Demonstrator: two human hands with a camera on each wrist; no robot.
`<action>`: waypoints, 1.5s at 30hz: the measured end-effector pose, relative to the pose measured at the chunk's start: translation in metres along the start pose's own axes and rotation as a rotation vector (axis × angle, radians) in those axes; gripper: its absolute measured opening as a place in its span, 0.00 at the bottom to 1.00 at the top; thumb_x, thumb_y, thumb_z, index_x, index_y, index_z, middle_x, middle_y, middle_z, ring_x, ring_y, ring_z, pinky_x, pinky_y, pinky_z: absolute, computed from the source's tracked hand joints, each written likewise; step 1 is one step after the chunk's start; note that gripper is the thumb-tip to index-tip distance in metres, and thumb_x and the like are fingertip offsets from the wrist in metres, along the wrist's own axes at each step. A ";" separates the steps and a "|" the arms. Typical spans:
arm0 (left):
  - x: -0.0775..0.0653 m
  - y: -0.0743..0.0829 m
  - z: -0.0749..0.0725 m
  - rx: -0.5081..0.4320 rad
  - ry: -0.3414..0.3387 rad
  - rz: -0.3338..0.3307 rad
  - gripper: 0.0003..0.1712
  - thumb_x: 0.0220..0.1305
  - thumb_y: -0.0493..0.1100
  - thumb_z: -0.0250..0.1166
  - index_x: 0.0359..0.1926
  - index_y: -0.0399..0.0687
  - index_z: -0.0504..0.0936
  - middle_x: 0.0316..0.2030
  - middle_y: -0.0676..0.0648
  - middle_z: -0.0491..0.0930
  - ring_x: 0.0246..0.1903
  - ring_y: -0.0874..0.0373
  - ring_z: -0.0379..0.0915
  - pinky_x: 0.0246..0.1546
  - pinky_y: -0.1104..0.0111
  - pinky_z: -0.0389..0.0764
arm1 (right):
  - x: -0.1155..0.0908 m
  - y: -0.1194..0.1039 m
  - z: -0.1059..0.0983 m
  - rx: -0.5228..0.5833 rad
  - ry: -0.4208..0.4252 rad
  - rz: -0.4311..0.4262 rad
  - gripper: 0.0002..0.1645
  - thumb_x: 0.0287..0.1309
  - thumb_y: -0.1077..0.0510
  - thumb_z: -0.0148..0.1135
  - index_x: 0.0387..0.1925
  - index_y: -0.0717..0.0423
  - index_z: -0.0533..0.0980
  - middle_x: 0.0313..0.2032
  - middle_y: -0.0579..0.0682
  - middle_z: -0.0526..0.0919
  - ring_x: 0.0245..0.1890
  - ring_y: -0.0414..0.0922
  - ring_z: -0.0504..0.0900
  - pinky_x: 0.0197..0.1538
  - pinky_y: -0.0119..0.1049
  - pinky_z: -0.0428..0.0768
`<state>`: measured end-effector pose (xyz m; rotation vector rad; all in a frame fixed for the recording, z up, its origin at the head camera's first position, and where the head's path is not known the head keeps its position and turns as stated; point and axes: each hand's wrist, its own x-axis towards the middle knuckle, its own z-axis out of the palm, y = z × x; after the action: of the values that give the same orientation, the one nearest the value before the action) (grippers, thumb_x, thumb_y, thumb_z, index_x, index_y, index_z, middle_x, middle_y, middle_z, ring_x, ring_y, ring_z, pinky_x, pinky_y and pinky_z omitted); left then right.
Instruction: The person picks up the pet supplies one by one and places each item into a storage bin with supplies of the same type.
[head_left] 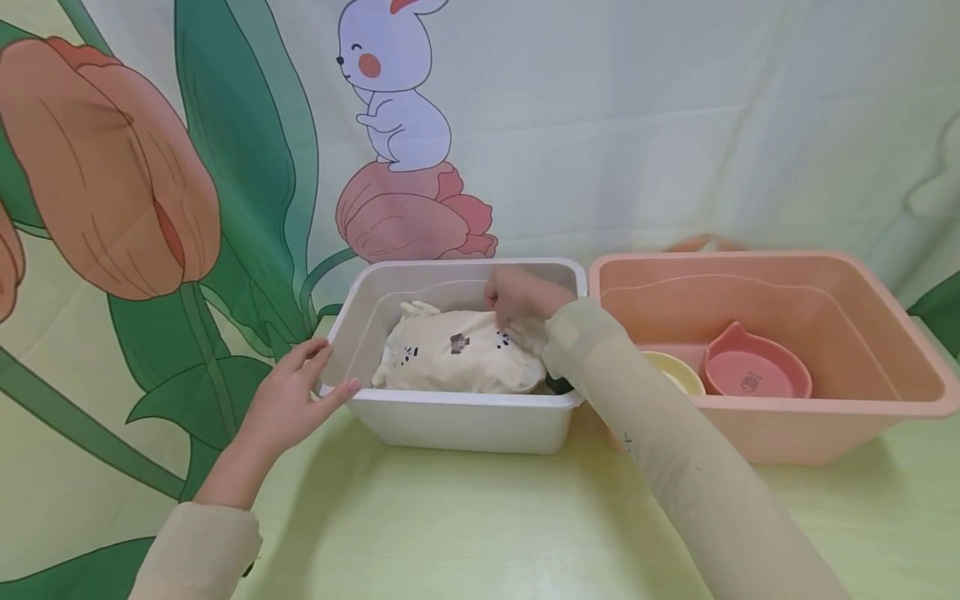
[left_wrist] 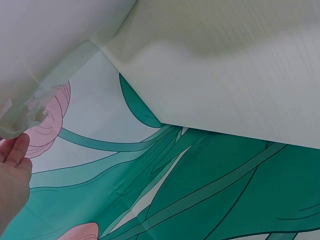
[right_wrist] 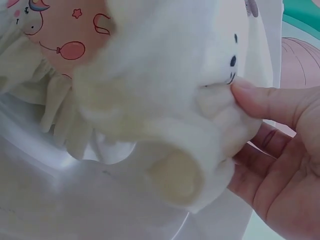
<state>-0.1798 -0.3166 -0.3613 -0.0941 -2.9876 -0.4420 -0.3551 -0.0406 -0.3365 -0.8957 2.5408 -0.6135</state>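
Note:
In the white bin (head_left: pixel 468 425) lies a cream cloth garment (head_left: pixel 435 350) with small printed animal faces. The right hand (head_left: pixel 521 296) reaches in from above and pinches its far right part. Up close in the right wrist view, thumb and fingers grip the soft cloth (right_wrist: pixel 215 120) beside a round cuff-like opening. The left hand (head_left: pixel 288 400) rests on the bin's left front corner, thumb at the front rim and other fingers along the left rim. In the left wrist view those fingertips (left_wrist: pixel 20 145) touch the rim's edge.
A peach bin (head_left: pixel 772 433) stands right beside the white one, with a pink cat-eared dish (head_left: pixel 757 367) and a yellow bowl (head_left: pixel 678 367) inside. A ruffled pink-printed cloth (right_wrist: pixel 70 35) lies by the garment. Behind hangs a curtain (head_left: pixel 637 142) with a rabbit and tulips.

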 end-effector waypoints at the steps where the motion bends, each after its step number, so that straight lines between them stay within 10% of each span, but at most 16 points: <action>1: 0.000 0.000 0.000 0.000 0.001 0.002 0.46 0.56 0.67 0.50 0.63 0.36 0.58 0.62 0.38 0.57 0.58 0.40 0.56 0.50 0.42 0.65 | 0.000 0.000 0.001 0.014 -0.003 0.009 0.20 0.39 0.71 0.62 0.09 0.53 0.63 0.12 0.44 0.59 0.20 0.40 0.60 0.24 0.27 0.60; 25: 0.000 -0.001 0.001 -0.005 0.007 -0.007 0.46 0.55 0.67 0.50 0.63 0.37 0.59 0.62 0.39 0.57 0.57 0.41 0.57 0.49 0.43 0.66 | 0.005 0.009 0.010 -0.034 -0.026 0.110 0.06 0.45 0.66 0.63 0.25 0.56 0.74 0.27 0.48 0.72 0.32 0.44 0.69 0.36 0.31 0.68; 32: 0.000 0.000 0.000 -0.001 0.020 0.001 0.45 0.55 0.66 0.51 0.63 0.36 0.60 0.62 0.40 0.57 0.57 0.42 0.57 0.50 0.44 0.66 | 0.005 0.006 0.011 0.042 -0.073 0.096 0.22 0.48 0.67 0.60 0.48 0.53 0.75 0.52 0.51 0.73 0.47 0.46 0.69 0.55 0.40 0.69; 45: 0.000 -0.001 0.000 0.004 0.023 0.008 0.45 0.56 0.66 0.51 0.62 0.36 0.60 0.62 0.39 0.58 0.58 0.41 0.57 0.50 0.44 0.66 | -0.003 0.000 0.012 0.134 -0.176 0.217 0.19 0.51 0.60 0.60 0.47 0.46 0.76 0.52 0.46 0.71 0.50 0.47 0.65 0.57 0.47 0.64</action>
<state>-0.1800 -0.3172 -0.3619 -0.0992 -2.9641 -0.4337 -0.3470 -0.0413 -0.3460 -0.5900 2.3664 -0.6009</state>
